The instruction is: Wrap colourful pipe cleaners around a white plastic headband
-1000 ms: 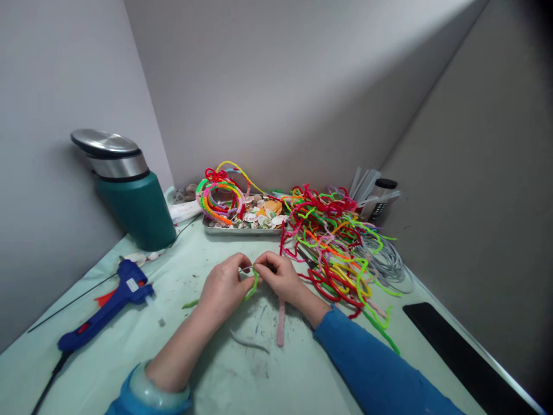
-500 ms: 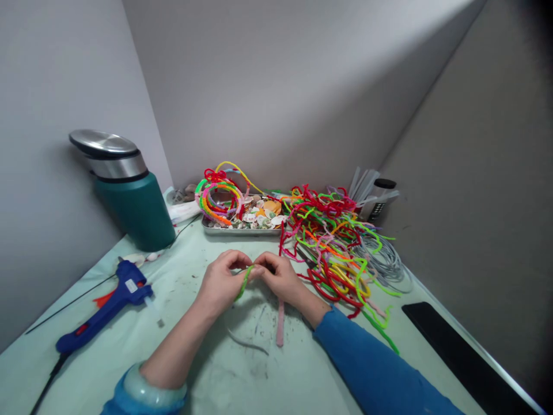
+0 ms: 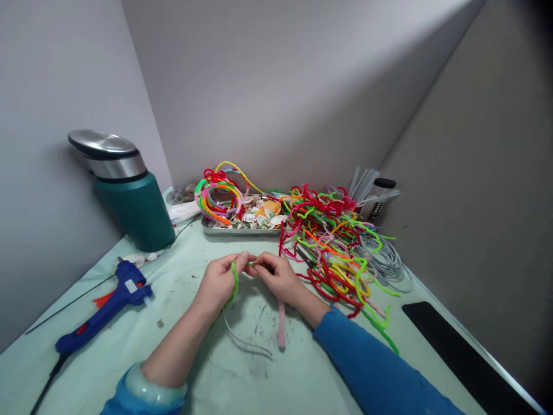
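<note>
Over the middle of the table my left hand (image 3: 221,280) is closed on a green pipe cleaner (image 3: 235,278), whose fuzzy length bends over the thumb side and droops beneath the palm. My right hand (image 3: 279,279) pinches at the same spot, fingertips meeting the left ones; a bit of green shows between them, the rest is hidden by fingers. A thin grey wire (image 3: 246,344) curves out from under my left hand. Below my right hand a fuzzy pink strip (image 3: 281,331) shows; whether it is held or lies on the table I cannot tell.
A blue glue gun (image 3: 106,305) and a teal bottle (image 3: 133,210) are on the left. Behind my hands is a metal tray (image 3: 244,231) with shell-like pieces and a multicoloured ring (image 3: 219,202). Tangled pipe cleaners (image 3: 332,230), coiled grey wire (image 3: 382,259) and a black strip (image 3: 453,346) occupy the right.
My left fingers have shifted their grip, and the green pipe cleaner now loops higher over the thumb side. The grey wire below has swung and shows more length.
</note>
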The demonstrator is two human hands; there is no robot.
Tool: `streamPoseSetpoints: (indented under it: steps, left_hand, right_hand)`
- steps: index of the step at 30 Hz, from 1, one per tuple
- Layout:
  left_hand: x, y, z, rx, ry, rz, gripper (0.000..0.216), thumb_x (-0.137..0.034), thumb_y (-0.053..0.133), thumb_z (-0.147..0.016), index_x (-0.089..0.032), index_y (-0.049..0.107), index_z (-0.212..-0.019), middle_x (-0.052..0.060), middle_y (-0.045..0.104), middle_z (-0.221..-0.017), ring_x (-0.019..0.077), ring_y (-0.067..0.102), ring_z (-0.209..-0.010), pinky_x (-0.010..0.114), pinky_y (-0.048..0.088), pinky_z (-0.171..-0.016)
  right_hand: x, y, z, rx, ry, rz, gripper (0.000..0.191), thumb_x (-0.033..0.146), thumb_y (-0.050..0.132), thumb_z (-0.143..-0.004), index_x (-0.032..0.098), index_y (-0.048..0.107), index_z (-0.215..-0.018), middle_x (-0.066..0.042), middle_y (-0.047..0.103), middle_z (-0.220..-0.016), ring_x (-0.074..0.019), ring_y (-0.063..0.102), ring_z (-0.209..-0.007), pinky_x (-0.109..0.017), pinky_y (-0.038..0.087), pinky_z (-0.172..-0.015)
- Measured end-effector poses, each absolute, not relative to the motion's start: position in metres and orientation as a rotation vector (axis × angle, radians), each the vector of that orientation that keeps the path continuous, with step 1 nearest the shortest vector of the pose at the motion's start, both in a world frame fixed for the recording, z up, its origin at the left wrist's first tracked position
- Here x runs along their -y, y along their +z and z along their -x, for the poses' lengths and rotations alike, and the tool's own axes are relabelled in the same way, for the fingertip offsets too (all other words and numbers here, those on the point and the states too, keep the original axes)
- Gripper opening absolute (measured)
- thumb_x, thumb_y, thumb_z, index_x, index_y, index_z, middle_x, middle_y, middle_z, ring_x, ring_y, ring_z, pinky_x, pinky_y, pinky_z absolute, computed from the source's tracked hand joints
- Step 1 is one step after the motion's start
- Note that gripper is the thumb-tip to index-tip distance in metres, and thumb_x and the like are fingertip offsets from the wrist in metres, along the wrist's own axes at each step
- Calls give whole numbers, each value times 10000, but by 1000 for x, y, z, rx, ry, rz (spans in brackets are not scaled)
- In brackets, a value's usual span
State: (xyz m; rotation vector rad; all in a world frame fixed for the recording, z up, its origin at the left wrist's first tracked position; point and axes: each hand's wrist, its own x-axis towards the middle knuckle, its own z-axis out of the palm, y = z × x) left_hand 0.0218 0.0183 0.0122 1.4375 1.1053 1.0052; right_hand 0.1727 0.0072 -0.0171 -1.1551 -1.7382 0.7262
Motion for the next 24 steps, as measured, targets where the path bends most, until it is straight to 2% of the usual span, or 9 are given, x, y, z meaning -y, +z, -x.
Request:
streamPoseSetpoints:
  steps: [4, 8, 12, 15, 20, 24]
  left_hand:
    - [-19, 12, -22, -1097, 938, -1373, 374, -475, 584, -702, -130, 692, -799, 56, 679, -700, 182, 591, -766, 274, 411, -774]
    - [-18, 16, -22, -1060, 893, -1315, 358, -435, 672, -620, -132, 687, -809, 61, 679, -720, 183, 598, -762, 275, 433, -741]
    - [-19, 14, -23, -1092, 910, -1389, 392, -436, 668, -617, -138, 673, -872, 65, 677, -775, 177, 597, -748, 267, 446, -706]
    - [-18, 11, -21, -1215, 1007, -1644, 337, -432, 646, -639, -165, 689, -840, 56, 664, -811, 168, 589, -757, 253, 436, -712]
    - [-12, 11, -20, -1247, 979, -1819, 346, -426, 508, -759, -176, 673, -931, -6, 590, -529, 104, 492, -479, 186, 361, -470]
    - [-7, 12, -21, -1282, 976, -2064, 286, -358, 475, -791, -204, 681, -916, -38, 513, -444, 80, 419, -417, 177, 317, -455]
  right_hand:
    - [-9, -19, -174, 1750, 723, 1174, 109, 152, 466, -775, 167, 558, -719, 19, 554, -671, -112, 493, -632, -211, 373, -581]
    - [-10, -20, -175, 1753, 710, 1191, 104, 152, 474, -774, 166, 570, -738, 18, 557, -674, -112, 495, -631, -209, 368, -574]
    - [-11, -21, -174, 1736, 715, 1195, 98, 176, 484, -781, 164, 571, -738, 18, 562, -676, -110, 498, -630, -201, 366, -560]
    - [-11, -21, -174, 1716, 694, 1209, 103, 191, 485, -788, 162, 572, -741, 19, 554, -663, -108, 496, -619, -199, 364, -554]
    - [-10, -20, -173, 1719, 653, 1225, 114, 207, 487, -795, 159, 578, -746, 21, 551, -645, -104, 488, -602, -199, 357, -548]
    - [-8, -19, -172, 1773, 630, 1211, 100, 202, 499, -786, 157, 581, -748, 15, 564, -659, -108, 490, -606, -203, 357, -553]
